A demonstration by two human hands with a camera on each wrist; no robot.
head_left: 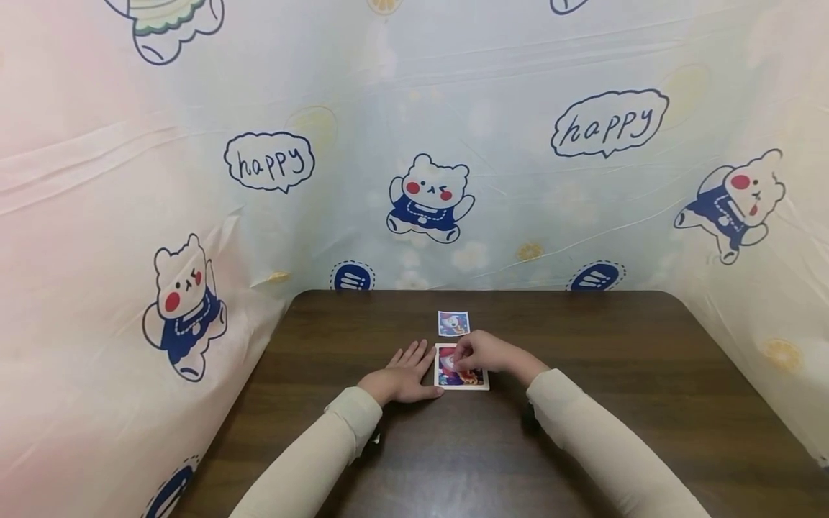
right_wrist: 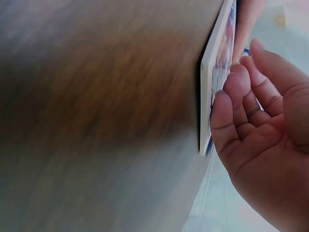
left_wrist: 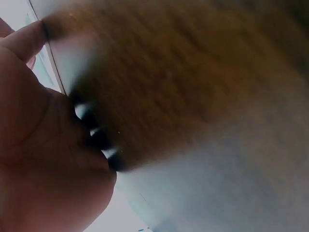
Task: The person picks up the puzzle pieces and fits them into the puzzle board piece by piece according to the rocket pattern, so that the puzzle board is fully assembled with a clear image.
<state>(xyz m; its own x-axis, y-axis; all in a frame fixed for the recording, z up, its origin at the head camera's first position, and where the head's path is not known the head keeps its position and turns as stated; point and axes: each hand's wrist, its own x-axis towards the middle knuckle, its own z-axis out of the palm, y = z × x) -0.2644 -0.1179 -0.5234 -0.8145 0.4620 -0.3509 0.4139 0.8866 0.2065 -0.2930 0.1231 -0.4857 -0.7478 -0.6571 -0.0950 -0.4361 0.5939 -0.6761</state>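
Observation:
A white-bordered picture board (head_left: 476, 386) lies flat on the table, its picture in red, blue and orange. My left hand (head_left: 404, 378) rests palm down at the board's left side, fingers spread, thumb by its near left corner. Over the picture, my right hand (head_left: 486, 354) has its fingers bent and its thumb near the forefinger. In the right wrist view, the lower fingertips (right_wrist: 223, 102) touch the board's face. A speck of dark blue shows by the thumb tip; I cannot tell whether it is a held piece. The hand covers part of the picture.
A small picture card (head_left: 453, 324) lies just beyond the board. Both stand on a dark brown wooden table (head_left: 583, 345). Pale cloth (head_left: 505, 144) printed with bears and "happy" hangs behind the table and along both sides.

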